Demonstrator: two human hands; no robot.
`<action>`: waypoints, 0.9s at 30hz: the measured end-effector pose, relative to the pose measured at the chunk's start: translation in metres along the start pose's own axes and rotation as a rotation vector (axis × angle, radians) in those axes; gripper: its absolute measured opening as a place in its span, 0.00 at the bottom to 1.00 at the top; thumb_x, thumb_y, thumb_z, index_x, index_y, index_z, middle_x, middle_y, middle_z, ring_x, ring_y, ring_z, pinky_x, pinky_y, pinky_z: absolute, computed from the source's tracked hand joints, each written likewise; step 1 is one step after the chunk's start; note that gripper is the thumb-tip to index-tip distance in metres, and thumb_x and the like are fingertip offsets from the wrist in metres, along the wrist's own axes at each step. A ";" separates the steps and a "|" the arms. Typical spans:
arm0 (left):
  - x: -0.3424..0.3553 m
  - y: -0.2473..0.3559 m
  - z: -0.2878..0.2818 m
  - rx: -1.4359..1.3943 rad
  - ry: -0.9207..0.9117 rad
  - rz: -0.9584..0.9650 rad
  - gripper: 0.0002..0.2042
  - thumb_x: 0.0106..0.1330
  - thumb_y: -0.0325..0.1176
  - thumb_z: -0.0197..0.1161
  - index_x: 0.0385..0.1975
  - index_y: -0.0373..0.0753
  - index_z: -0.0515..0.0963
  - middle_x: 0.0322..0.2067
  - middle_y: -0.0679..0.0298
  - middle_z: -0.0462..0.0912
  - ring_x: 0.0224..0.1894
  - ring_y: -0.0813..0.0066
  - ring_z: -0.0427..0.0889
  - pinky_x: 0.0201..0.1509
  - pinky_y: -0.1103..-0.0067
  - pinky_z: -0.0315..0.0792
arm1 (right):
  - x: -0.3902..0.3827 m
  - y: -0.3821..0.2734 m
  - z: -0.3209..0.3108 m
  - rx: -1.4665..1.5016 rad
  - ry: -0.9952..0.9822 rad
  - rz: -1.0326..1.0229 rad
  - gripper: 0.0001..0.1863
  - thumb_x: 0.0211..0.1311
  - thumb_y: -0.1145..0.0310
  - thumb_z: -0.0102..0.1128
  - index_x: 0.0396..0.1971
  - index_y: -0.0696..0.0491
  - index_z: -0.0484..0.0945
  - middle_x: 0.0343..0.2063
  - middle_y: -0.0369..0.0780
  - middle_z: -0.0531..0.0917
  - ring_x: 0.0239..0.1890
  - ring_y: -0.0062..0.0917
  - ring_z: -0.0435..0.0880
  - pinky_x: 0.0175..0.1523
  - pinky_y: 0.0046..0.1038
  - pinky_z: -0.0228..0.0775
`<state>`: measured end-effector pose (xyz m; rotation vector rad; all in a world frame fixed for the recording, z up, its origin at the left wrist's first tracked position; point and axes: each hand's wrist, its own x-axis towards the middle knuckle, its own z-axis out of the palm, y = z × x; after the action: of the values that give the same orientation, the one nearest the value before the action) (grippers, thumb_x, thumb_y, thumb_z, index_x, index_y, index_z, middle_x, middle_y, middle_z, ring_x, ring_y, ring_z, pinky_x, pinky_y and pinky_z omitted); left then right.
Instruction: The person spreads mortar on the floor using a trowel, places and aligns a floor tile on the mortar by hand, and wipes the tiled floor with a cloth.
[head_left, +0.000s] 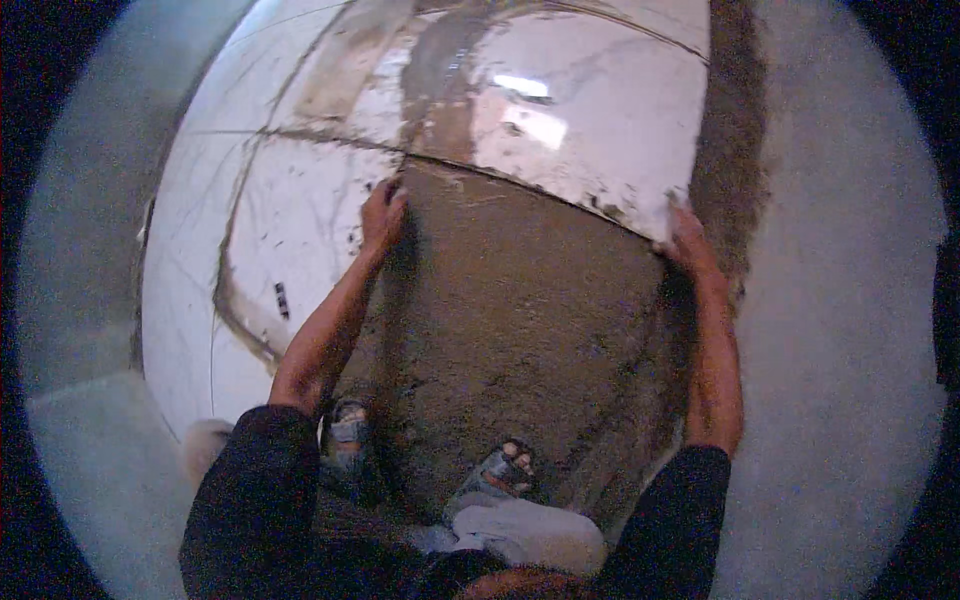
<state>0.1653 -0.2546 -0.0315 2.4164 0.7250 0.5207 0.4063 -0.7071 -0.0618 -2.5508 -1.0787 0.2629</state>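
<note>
Head view: a large white tile (590, 110) at the upper centre of the frame is gripped at its near corners by the left hand (383, 215) and right hand (688, 240), fingers curled on its edge, and could be cracked if dropped onto the mortar bed (520, 330).

glossy marble tile (590, 110), rough grainy mortar bed (520, 330)
</note>
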 end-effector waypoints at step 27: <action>0.132 -0.023 0.014 0.524 -0.273 0.113 0.11 0.49 0.40 0.54 0.29 0.43 0.76 0.31 0.54 0.75 0.35 0.54 0.74 0.38 0.65 0.68 | 0.004 -0.008 -0.007 0.054 -0.045 0.076 0.50 0.31 0.73 0.67 0.58 0.51 0.48 0.55 0.49 0.57 0.57 0.38 0.57 0.59 0.30 0.51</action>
<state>0.2661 -0.1654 -0.0299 2.9480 0.6677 0.0310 0.4062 -0.7008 -0.0529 -2.5520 -0.9783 0.3658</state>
